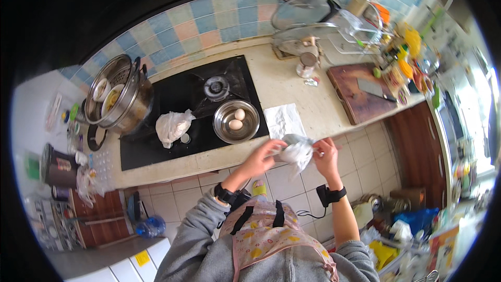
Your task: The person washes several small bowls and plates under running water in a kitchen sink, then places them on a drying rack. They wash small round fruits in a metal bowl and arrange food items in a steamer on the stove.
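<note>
Between my two hands, past the counter's front edge, is a thin whitish plastic bag (297,150). The fingers of my right hand (327,154) pinch its right side. At its left side is my left hand (263,158), fingers spread and slightly blurred; whether they grip the plastic is unclear. What the bag holds is hidden. Left of the hands, a steel bowl (236,135) with several eggs (235,124) in it stands on the black cooktop (203,145). Another knotted plastic bag (172,127) lies on the cooktop. Behind my hands lies a white paper towel (283,119).
A steel steamer pot (135,105) holding small bowls stands at the left. At the right, a cleaver (370,87) lies on a wooden cutting board (348,102). Behind are a glass jar (307,65) and pot lids (301,11). A water bottle (151,227) is at the lower left.
</note>
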`<state>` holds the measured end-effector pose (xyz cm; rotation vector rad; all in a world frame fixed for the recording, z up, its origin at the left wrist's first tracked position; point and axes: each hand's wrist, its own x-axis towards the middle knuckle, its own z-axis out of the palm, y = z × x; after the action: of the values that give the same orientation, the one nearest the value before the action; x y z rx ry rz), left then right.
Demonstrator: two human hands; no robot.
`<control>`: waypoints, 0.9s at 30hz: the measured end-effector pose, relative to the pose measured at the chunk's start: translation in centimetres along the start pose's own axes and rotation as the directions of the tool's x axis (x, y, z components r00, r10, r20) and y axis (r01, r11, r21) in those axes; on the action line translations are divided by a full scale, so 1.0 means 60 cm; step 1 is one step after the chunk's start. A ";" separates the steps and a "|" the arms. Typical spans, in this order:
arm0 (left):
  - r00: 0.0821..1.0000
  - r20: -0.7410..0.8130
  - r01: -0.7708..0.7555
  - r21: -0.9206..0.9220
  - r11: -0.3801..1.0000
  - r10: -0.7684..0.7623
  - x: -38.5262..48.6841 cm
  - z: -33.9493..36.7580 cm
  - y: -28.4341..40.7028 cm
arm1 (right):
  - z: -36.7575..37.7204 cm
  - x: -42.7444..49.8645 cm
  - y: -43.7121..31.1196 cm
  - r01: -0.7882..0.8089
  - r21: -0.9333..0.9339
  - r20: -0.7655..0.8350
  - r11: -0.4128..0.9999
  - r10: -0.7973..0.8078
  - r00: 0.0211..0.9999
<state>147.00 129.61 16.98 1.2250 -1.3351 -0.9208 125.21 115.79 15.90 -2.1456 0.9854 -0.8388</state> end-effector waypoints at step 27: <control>0.830 -0.542 0.503 0.628 0.594 -0.131 0.092 -0.115 -0.130 | -0.019 0.279 0.347 -0.022 -0.059 0.264 0.998 0.037 0.964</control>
<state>155.50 123.56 11.48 2.2535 -1.1353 -0.2215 124.53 91.04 5.80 -2.2140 0.9076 -0.4977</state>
